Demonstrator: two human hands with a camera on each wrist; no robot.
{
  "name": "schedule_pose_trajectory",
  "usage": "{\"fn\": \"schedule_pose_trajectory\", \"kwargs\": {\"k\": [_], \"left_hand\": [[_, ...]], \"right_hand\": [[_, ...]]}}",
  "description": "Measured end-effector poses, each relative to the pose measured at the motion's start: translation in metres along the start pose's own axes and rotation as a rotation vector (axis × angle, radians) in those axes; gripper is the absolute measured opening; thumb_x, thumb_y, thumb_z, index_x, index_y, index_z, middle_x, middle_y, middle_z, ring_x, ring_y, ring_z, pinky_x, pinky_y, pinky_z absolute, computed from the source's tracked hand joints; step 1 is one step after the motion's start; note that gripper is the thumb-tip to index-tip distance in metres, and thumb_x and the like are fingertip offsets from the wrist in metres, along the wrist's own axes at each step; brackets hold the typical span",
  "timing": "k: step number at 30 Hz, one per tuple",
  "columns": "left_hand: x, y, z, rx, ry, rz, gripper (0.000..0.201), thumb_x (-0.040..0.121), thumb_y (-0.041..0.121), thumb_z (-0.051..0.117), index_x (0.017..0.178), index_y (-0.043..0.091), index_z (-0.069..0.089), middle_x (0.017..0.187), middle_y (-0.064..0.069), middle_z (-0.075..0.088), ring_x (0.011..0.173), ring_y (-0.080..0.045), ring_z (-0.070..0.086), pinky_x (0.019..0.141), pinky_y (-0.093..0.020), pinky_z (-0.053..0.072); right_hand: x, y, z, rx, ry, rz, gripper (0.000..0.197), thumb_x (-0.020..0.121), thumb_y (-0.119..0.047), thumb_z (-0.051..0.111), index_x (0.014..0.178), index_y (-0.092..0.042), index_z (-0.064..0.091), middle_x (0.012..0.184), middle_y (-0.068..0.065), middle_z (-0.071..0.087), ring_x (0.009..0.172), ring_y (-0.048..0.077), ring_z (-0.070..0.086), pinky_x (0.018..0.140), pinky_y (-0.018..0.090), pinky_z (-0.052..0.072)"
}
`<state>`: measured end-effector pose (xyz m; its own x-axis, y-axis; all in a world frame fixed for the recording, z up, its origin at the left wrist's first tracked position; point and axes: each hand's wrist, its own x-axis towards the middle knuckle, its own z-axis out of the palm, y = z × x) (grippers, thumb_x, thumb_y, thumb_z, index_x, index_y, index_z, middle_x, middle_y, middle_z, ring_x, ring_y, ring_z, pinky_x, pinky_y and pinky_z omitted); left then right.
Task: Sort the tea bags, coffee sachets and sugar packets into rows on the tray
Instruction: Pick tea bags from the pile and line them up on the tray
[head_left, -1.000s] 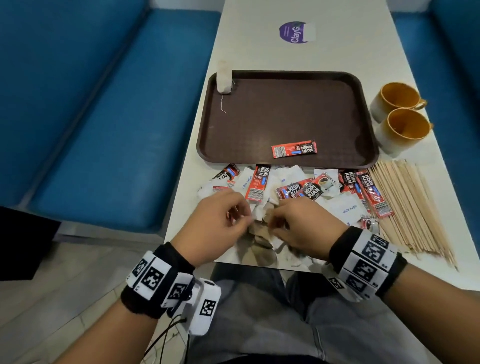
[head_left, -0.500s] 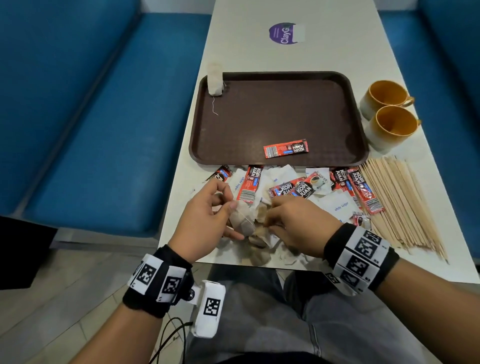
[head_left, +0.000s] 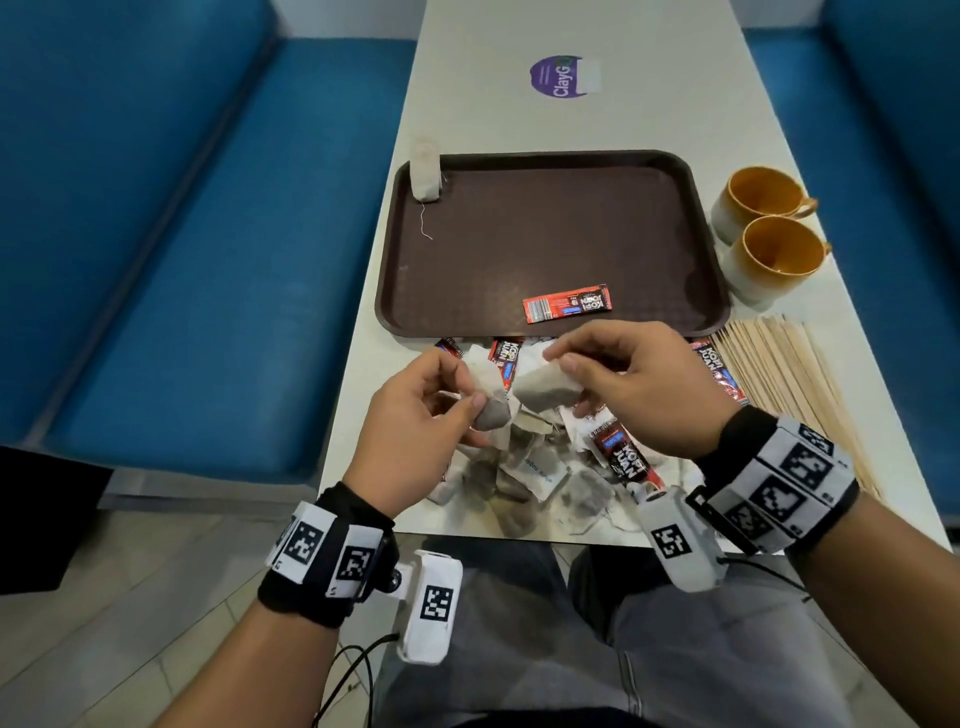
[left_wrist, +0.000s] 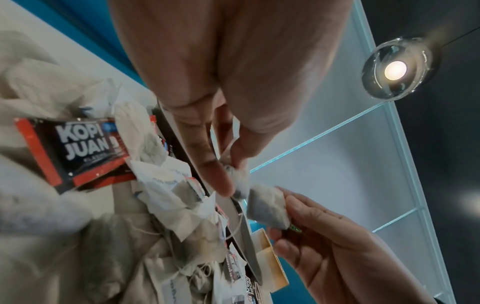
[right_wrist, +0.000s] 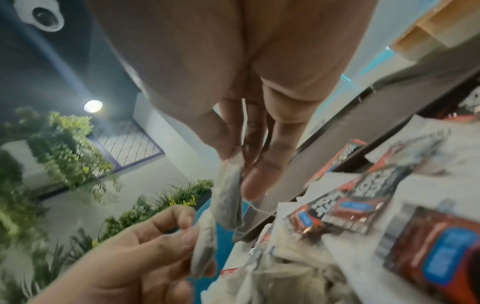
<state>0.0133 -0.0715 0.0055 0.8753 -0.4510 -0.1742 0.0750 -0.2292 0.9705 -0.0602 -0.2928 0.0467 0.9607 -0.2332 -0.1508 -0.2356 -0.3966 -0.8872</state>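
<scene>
Above the mixed pile (head_left: 535, 467) of tea bags, red coffee sachets and white sugar packets at the table's near edge, both hands are raised. My left hand (head_left: 470, 389) pinches one tea bag (head_left: 491, 413) between thumb and fingers; the left wrist view shows it too (left_wrist: 235, 179). My right hand (head_left: 563, 364) pinches a second tea bag (head_left: 545, 389), which also shows in the right wrist view (right_wrist: 228, 197). The two bags hang almost touching. The brown tray (head_left: 545, 228) carries one coffee sachet (head_left: 566, 303) near its front edge and one tea bag (head_left: 425, 174) on its far left corner.
Two yellow mugs (head_left: 763, 197) (head_left: 779, 254) stand right of the tray. A bundle of wooden stirrers (head_left: 789, 384) lies at the right, beside my right wrist. A purple sticker (head_left: 563, 77) marks the far table. Blue benches (head_left: 182, 234) flank the table.
Both hands have risen from the pile, where they were picking at tea bags. Each now holds a tea bag clear of the heap.
</scene>
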Motion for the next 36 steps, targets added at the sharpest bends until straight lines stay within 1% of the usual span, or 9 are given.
{"fn": "schedule_pose_trajectory", "kwargs": {"k": [2, 6, 9, 12, 17, 20, 24, 32, 36], "left_hand": [[0.0, 0.004, 0.003, -0.002, -0.013, 0.01, 0.011, 0.095, -0.005, 0.065, 0.092, 0.005, 0.061, 0.085, 0.0, 0.066, 0.073, -0.029, 0.074, 0.07, -0.056, 0.063], [0.001, 0.005, 0.01, 0.015, -0.033, -0.003, 0.016, 0.097, -0.004, 0.061, 0.095, 0.009, 0.07, 0.096, -0.009, 0.072, 0.079, -0.024, 0.077, 0.071, -0.037, 0.064], [0.001, 0.007, 0.016, -0.02, -0.078, 0.007, 0.011, 0.096, 0.011, 0.065, 0.1, 0.009, 0.075, 0.1, -0.008, 0.075, 0.087, -0.027, 0.075, 0.082, -0.047, 0.063], [0.002, 0.011, 0.021, -0.01, -0.13, 0.027, 0.017, 0.087, 0.035, 0.074, 0.092, 0.02, 0.078, 0.09, -0.006, 0.077, 0.085, -0.035, 0.074, 0.079, -0.047, 0.063], [0.003, 0.014, 0.028, 0.014, -0.124, 0.048, 0.01, 0.091, 0.001, 0.073, 0.091, 0.011, 0.075, 0.079, -0.004, 0.077, 0.076, -0.024, 0.076, 0.072, -0.036, 0.062], [0.003, 0.016, 0.027, -0.014, -0.111, 0.052, 0.012, 0.09, 0.0, 0.073, 0.099, 0.008, 0.075, 0.088, -0.006, 0.078, 0.083, -0.028, 0.076, 0.082, -0.046, 0.063], [0.003, 0.019, 0.027, 0.023, -0.118, 0.044, 0.014, 0.087, 0.002, 0.077, 0.096, 0.012, 0.075, 0.088, -0.006, 0.076, 0.083, -0.034, 0.075, 0.083, -0.053, 0.061], [0.007, 0.021, 0.021, 0.067, -0.104, 0.051, 0.025, 0.082, 0.004, 0.082, 0.097, 0.019, 0.068, 0.092, 0.005, 0.073, 0.079, -0.015, 0.072, 0.078, -0.039, 0.06], [0.003, 0.029, 0.021, 0.015, -0.169, 0.05, 0.041, 0.081, 0.011, 0.082, 0.113, 0.02, 0.058, 0.095, -0.011, 0.075, 0.085, -0.035, 0.072, 0.083, -0.055, 0.059]], "right_hand": [[-0.002, -0.003, 0.001, 0.129, 0.004, 0.021, 0.014, 0.1, -0.01, 0.065, 0.103, -0.014, 0.077, 0.089, 0.005, 0.077, 0.061, 0.027, 0.074, 0.062, 0.03, 0.061], [-0.004, -0.002, 0.005, 0.231, -0.025, 0.028, 0.014, 0.098, -0.004, 0.065, 0.104, -0.008, 0.077, 0.095, 0.007, 0.077, 0.068, 0.029, 0.076, 0.066, 0.028, 0.061], [-0.004, 0.001, 0.008, 0.082, -0.085, -0.004, 0.02, 0.097, 0.0, 0.065, 0.103, -0.015, 0.077, 0.097, 0.002, 0.078, 0.072, 0.019, 0.077, 0.073, 0.027, 0.061], [-0.005, 0.001, 0.008, 0.063, -0.101, -0.032, 0.03, 0.094, 0.003, 0.066, 0.112, -0.019, 0.074, 0.092, 0.001, 0.078, 0.079, 0.014, 0.077, 0.078, 0.028, 0.061], [-0.004, -0.002, 0.004, 0.105, 0.055, -0.101, 0.037, 0.086, -0.003, 0.078, 0.116, -0.026, 0.073, 0.094, -0.003, 0.075, 0.092, 0.012, 0.073, 0.084, 0.029, 0.06], [-0.005, -0.003, 0.001, -0.049, 0.054, -0.112, 0.017, 0.086, -0.02, 0.081, 0.101, -0.027, 0.077, 0.086, -0.01, 0.075, 0.084, 0.005, 0.07, 0.075, 0.023, 0.056], [-0.008, 0.0, 0.003, -0.077, 0.06, -0.176, 0.006, 0.087, -0.02, 0.081, 0.085, -0.025, 0.078, 0.082, -0.011, 0.075, 0.082, 0.008, 0.07, 0.075, 0.031, 0.058], [-0.008, -0.003, -0.003, -0.067, -0.119, -0.122, 0.003, 0.089, -0.019, 0.079, 0.091, -0.021, 0.08, 0.081, -0.008, 0.077, 0.078, 0.007, 0.073, 0.075, 0.025, 0.059], [-0.005, -0.001, -0.001, -0.019, -0.062, -0.105, 0.008, 0.087, -0.014, 0.081, 0.092, -0.02, 0.079, 0.083, -0.011, 0.078, 0.078, -0.001, 0.072, 0.072, 0.014, 0.053]]}}
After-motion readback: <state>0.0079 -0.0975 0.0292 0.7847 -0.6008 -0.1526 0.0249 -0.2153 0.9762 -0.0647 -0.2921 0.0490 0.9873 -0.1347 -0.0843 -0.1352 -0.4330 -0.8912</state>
